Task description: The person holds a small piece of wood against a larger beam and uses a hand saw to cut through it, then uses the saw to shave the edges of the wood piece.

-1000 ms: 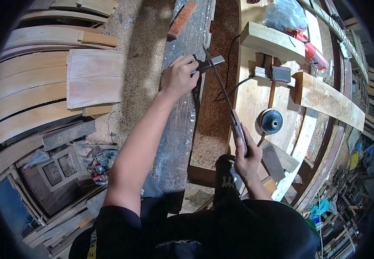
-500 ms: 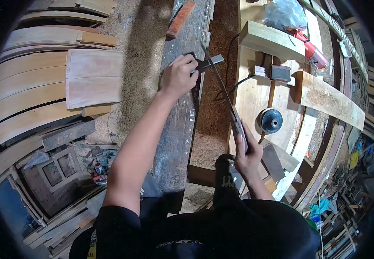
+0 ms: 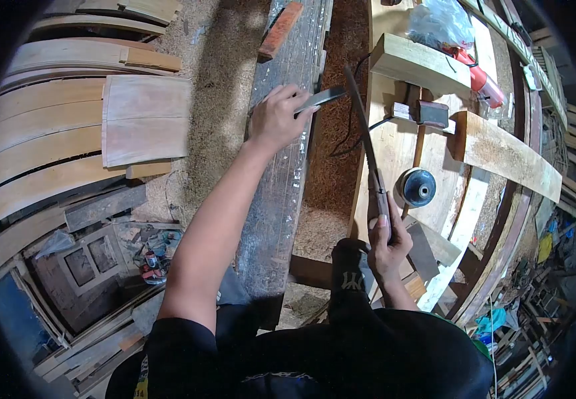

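My left hand (image 3: 276, 121) is closed around a flat grey metal bar (image 3: 322, 98), over the dark, worn plank (image 3: 268, 226). The bar's far end sticks out to the right, past the plank's edge. In my right hand (image 3: 389, 246) is a long tool with a narrow dark blade (image 3: 361, 116); my fingers wrap its handle. The blade points away from me, its upper part just right of the bar's end, with a narrow gap showing between them. My left palm and fingers hide the bar's near part.
A reddish block (image 3: 280, 30) lies on the plank's far end. To the right, a pale board (image 3: 394, 156) carries a thick wood beam (image 3: 421, 63), a round black disc (image 3: 416, 187) and a red power tool (image 3: 484, 83). Curved boards (image 3: 48, 120) are stacked at left; sawdust covers the floor.
The long blade has swung rightward and off the metal bar, which it crossed before. The bar has tilted in my left hand; my right hand has shifted slightly right.
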### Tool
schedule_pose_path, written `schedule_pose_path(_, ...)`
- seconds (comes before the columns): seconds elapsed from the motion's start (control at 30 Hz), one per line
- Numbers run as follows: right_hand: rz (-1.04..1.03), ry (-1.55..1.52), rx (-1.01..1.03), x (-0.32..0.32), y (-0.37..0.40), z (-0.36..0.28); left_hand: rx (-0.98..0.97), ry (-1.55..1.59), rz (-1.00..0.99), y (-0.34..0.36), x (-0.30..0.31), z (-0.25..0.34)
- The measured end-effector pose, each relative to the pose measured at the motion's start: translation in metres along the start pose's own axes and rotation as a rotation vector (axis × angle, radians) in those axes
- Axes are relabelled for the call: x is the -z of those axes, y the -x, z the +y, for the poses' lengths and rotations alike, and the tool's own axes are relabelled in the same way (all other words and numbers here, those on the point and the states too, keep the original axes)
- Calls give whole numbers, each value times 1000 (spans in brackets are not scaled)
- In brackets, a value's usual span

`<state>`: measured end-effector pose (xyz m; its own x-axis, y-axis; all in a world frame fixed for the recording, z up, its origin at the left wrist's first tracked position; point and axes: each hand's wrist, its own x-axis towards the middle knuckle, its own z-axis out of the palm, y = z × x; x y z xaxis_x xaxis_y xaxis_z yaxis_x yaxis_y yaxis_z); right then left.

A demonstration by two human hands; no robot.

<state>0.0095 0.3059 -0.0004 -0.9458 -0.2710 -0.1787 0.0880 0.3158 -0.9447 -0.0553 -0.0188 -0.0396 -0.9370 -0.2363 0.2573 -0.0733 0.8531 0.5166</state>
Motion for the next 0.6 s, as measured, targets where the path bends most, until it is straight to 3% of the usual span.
schedule_pose_path(0.13,-45,-5,94,-4,2,5,3,0,7,2,1,1)
schedule_pose_path(0.6,-78,30,109,0,3,-2,-22,-43,31,3,0,-1)
